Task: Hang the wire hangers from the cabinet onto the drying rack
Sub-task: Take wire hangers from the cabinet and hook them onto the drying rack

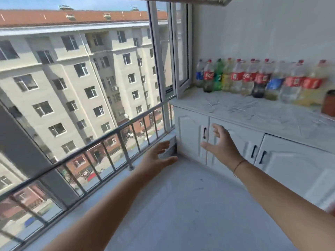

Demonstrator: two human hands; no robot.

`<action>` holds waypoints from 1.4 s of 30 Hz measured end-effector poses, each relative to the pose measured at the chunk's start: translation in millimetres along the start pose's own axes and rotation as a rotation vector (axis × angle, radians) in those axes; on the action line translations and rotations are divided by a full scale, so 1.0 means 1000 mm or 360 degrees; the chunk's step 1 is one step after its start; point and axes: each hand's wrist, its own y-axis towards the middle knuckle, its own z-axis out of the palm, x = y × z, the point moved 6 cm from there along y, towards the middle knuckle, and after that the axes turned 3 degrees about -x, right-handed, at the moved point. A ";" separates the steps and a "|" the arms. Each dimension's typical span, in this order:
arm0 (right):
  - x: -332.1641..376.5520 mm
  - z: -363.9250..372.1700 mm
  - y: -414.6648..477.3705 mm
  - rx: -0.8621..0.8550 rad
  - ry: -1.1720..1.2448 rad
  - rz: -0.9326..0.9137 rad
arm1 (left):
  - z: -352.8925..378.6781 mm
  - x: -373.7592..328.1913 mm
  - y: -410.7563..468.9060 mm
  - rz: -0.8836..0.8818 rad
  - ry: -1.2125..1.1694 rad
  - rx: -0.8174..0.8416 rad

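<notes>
A white cabinet (235,140) with black door handles stands against the right wall. Thin wire hangers (233,108) lie blurred on its pale top; I cannot tell how many. My right hand (220,142) reaches forward with fingers spread, in front of the cabinet's left doors and holding nothing. My left hand (157,156) is stretched out lower, near the cabinet's left corner, fingers straight and empty. A strip at the very top edge (181,0) may be the drying rack, but little of it shows.
Several plastic soda bottles (253,78) line the back of the cabinet top. A brown container (329,104) stands at the far right. A large window with a metal railing (108,140) runs along the left, with an open sash (181,51) by the cabinet. Pale floor (181,205) lies below.
</notes>
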 end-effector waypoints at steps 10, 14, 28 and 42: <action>-0.094 -0.067 0.111 -0.0353 0.0015 0.0231 | 0.093 -0.026 0.181 0.0164 -0.0017 0.0264; -0.124 -0.098 0.156 -0.0487 -0.0006 0.0317 | 0.130 -0.042 0.250 0.0225 0.0002 0.0387; -0.288 -0.210 0.257 -0.0721 -0.0004 0.0652 | 0.317 -0.055 0.423 0.0159 -0.0034 0.0681; -0.501 -0.362 0.322 -0.0832 -0.0060 0.1220 | 0.568 -0.087 0.541 -0.0060 -0.0138 0.0964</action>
